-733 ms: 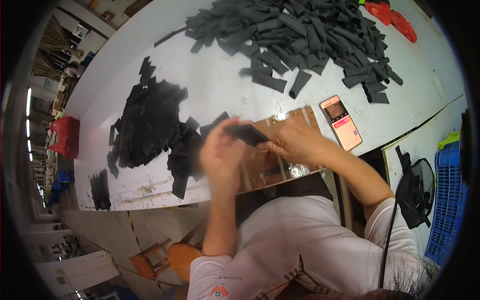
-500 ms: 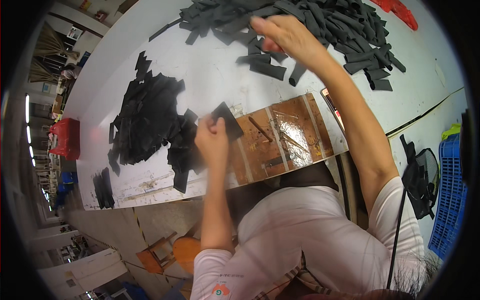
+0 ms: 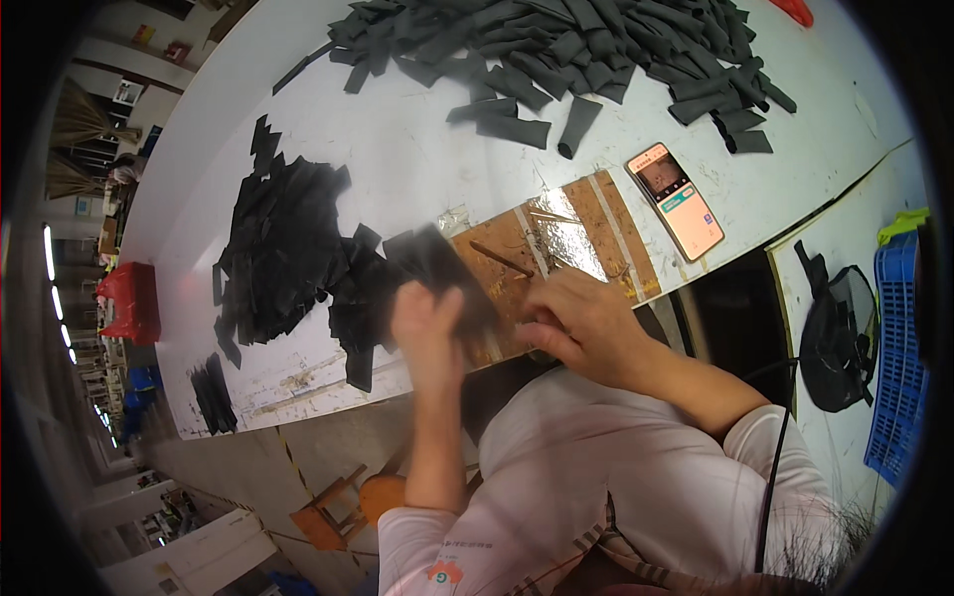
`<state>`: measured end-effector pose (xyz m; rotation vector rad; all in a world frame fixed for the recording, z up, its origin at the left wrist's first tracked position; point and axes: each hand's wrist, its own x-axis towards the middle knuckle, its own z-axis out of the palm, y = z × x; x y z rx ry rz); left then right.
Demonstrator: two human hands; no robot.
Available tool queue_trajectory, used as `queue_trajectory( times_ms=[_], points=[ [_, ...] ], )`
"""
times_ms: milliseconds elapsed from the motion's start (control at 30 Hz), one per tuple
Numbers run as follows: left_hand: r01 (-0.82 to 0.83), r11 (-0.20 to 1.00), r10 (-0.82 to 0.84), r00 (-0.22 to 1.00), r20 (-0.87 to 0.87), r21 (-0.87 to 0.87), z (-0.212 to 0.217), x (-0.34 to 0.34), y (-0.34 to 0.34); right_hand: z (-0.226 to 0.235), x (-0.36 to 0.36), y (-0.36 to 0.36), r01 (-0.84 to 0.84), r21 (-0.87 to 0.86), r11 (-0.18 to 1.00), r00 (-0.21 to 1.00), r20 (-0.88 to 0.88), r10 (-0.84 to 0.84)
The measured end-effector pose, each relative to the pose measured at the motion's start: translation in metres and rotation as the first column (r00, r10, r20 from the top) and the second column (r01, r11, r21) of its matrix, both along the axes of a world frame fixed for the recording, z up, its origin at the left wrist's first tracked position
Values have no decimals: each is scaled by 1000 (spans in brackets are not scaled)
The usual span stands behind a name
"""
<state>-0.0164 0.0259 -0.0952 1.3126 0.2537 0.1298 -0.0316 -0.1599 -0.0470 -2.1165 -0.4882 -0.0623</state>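
While the left hand (image 3: 429,333) shows blurred at the near edge of the white table (image 3: 417,169), it holds a dark flat piece (image 3: 437,270) that rises from its fingers and overlaps the left end of the brown taped board (image 3: 556,248); how tightly the fingers close on it I cannot tell through the blur. Just right of that hand, the right hand (image 3: 586,323) rests on the near edge of the brown taped board with its fingers curled narrow; whether they pinch anything is hidden. Left of the board lies a heap of black cut pieces (image 3: 288,248), touching the held piece's edge. Beyond the board, well apart, spreads a pile of dark grey strips (image 3: 576,60). Right of the board, just beside it, lies a phone (image 3: 676,199) with its screen lit.
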Motion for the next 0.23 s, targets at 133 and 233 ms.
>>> queue_trajectory(
  times_ms=[133, 233],
  points=[
    [134, 962, -139, 990, -4, -236, 28, -45, -42, -11, -2, 13, 56, 432, 900, 961, -267, 68],
    [108, 976, -109, 994, 3, -187, 17, -64, -51, -32, 5, 5, 104, 549, 829, 734, -605, 309]
  ],
)
